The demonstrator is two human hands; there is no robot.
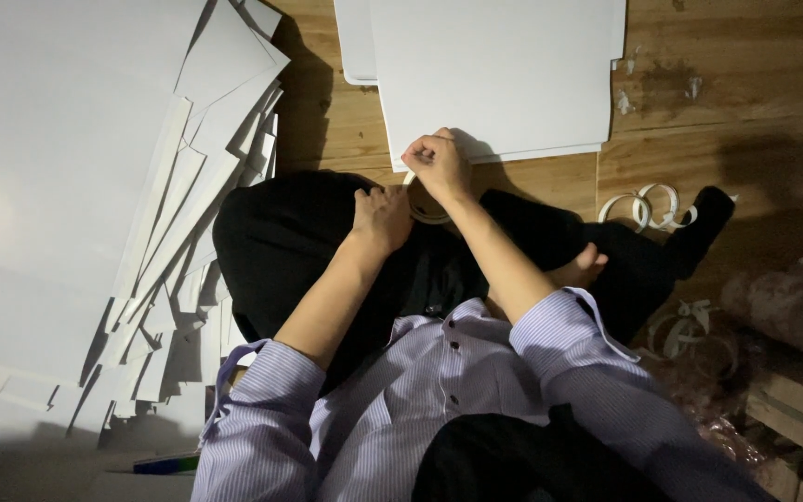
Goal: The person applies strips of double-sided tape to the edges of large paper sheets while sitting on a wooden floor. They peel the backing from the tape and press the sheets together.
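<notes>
I sit cross-legged on a wooden floor, looking down at my lap. My left hand (381, 218) rests on my knee and grips a roll of tape (423, 206). My right hand (437, 165) is closed just above the roll, fingers pinched on the tape's end at the near edge of a large white sheet (494, 74). The roll is mostly hidden behind both hands. My sleeves are striped and rolled up.
A big fanned pile of white sheets (95, 186) covers the floor on the left. Several curled white tape strips (652, 206) lie by my right foot. Crumpled clear plastic (773, 307) and wooden pieces (801, 409) sit at the right.
</notes>
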